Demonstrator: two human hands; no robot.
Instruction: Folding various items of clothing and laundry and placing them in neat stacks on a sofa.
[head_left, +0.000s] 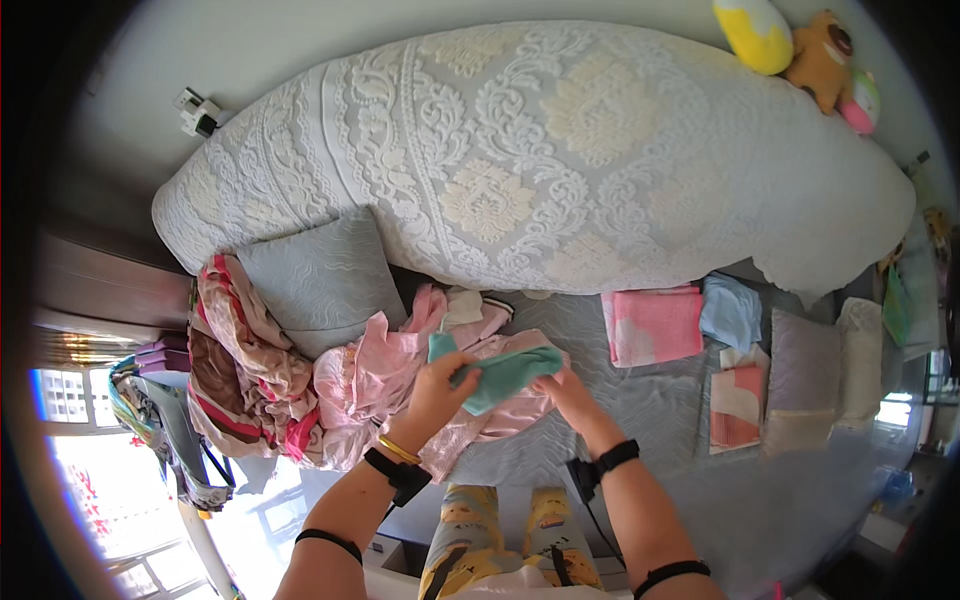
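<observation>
A small teal-green fabric piece (506, 379) is stretched between my two hands above the sofa seat. My left hand (442, 386) pinches its left part, where a green end (441, 345) sticks up past the fingers. At the upper right end, the fingertips of my right hand (566, 394) grip the edge. Folds and fingers hide its full shape. Below and to the left lie crumpled pink garments (360, 375), one of them satin-like. Beside them is a heaped brown, beige and red cloth (244, 360).
A grey cushion (322, 277) leans on the backrest with its patterned cover (495, 150). On the right of the grey seat (630, 420) are a folded pink cloth (652, 322), a blue cloth (731, 311), a folded coral-and-cream cloth (736, 409) and a grey-mauve cushion (804, 375). Plush toys (821, 60) sit atop the backrest.
</observation>
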